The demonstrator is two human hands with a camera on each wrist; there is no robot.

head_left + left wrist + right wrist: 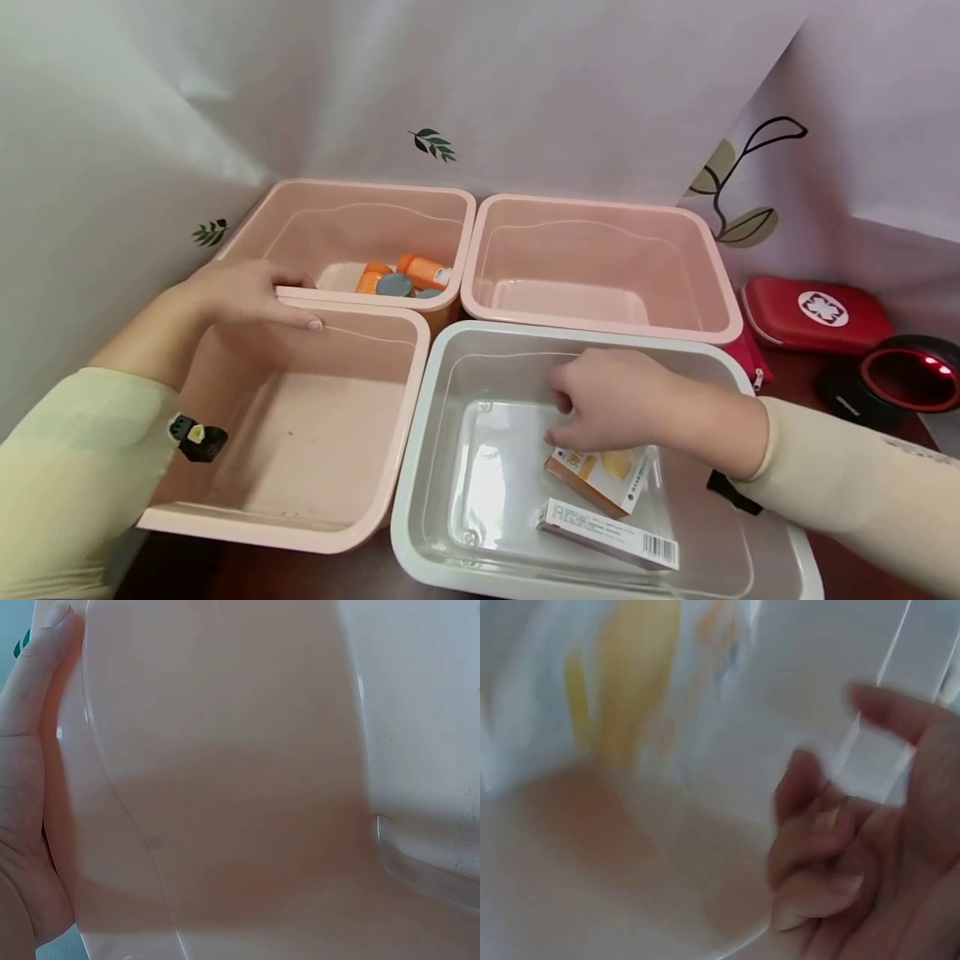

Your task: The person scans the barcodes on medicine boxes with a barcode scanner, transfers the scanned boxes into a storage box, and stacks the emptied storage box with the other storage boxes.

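My left hand (243, 292) grips the far rim of the front-left pink bin (315, 450). Its thumb lies along the inner side of that rim, while most other fingers are hidden behind it. Over the light grey bin (413, 467) hangs my right hand (611, 400), fingers loosely curled around nothing, thumb and index finger apart in the right wrist view. Just beneath it a white-and-yellow box (600, 477) with orange sides lies on the grey bin's floor. Nearer the front lies a long, narrow white box (611, 533) with a barcode.
Orange bottles (423, 271) with grey or orange caps lie in the back-left pink bin (375, 185). Another pink bin (600, 204) stands at the back right. To the right are a red zip case (802, 308) and a round black device (911, 375).
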